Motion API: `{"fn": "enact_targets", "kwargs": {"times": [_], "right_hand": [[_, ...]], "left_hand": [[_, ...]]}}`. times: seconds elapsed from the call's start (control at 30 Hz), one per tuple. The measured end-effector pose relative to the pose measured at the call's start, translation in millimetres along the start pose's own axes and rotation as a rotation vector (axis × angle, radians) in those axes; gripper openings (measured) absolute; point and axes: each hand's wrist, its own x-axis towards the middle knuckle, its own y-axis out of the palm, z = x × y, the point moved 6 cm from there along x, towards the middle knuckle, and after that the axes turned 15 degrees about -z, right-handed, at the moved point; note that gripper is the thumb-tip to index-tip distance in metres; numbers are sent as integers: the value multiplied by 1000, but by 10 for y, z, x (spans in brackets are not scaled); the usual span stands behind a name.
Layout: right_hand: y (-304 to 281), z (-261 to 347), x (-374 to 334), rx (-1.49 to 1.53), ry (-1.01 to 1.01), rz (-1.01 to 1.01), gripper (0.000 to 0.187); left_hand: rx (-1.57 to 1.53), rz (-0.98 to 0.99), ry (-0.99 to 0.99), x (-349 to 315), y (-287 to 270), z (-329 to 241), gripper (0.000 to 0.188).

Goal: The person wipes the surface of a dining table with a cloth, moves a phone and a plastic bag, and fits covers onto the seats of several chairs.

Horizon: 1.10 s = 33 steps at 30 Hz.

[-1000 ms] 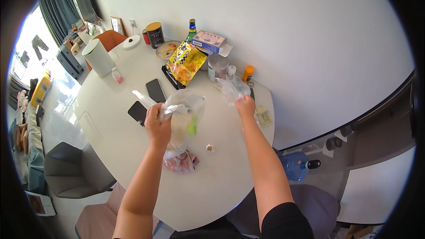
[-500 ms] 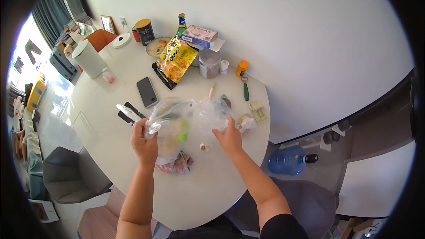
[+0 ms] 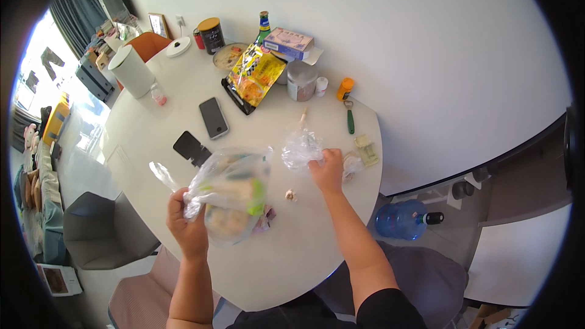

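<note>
My left hand [image 3: 186, 222] is closed around the gathered neck of a clear plastic bag [image 3: 228, 222]. Pale, blurred pieces and something bright green show through its film; I cannot make out what they are. In my right hand [image 3: 328, 170] is a crumpled clear plastic bag [image 3: 302, 149], pinched in the fingers and apart from the left one. On the table [image 3: 292, 256] between the hands lies a small garlic bulb [image 3: 291, 195]. A pinkish packet [image 3: 265, 219] is partly hidden behind the left bag. Beside my right hand rests another small clear bag [image 3: 351, 166] with pale contents.
A phone [image 3: 213, 118] and a black folding stand [image 3: 192, 147] lie beyond my left hand. Farther back are a yellow food packet [image 3: 256, 76], a jar [image 3: 301, 82], an orange-capped bottle [image 3: 345, 89] and a green-handled tool [image 3: 350, 119]. A white canister [image 3: 131, 72] stands at left.
My hands have moved apart. The crumpled bag in my right hand is now clear of the left bag, which hangs lower with its contents showing more. The view has shifted slightly.
</note>
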Motion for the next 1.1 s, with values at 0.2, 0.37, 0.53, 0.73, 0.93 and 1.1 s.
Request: {"fn": "enact_targets", "kwargs": {"times": [0.2,0.37,0.53,0.73,0.93,1.1], "right_hand": [[-589,329,-372,772,714,262,37],[-813,477,-1002,878,920,364,33],[-773,867,-1408,874,873,505,34],[-980,1223,-1679,735,419,495,30],[-1167,1821,-2244,681,-155,668,31],[-1182,1826,-2450,653,106,838,35]], "left_hand": [[72,-160,-14,142,-810,-52,26],[167,-271,7,457,-1178,218,22],[401,-168,32,795,-1222,815,35],[692,40,365,137,-1023,790,85],[-780,384,-1622,-1588,-849,872,52],[-731,482,-1628,-1807,-1150,1379,41]]}}
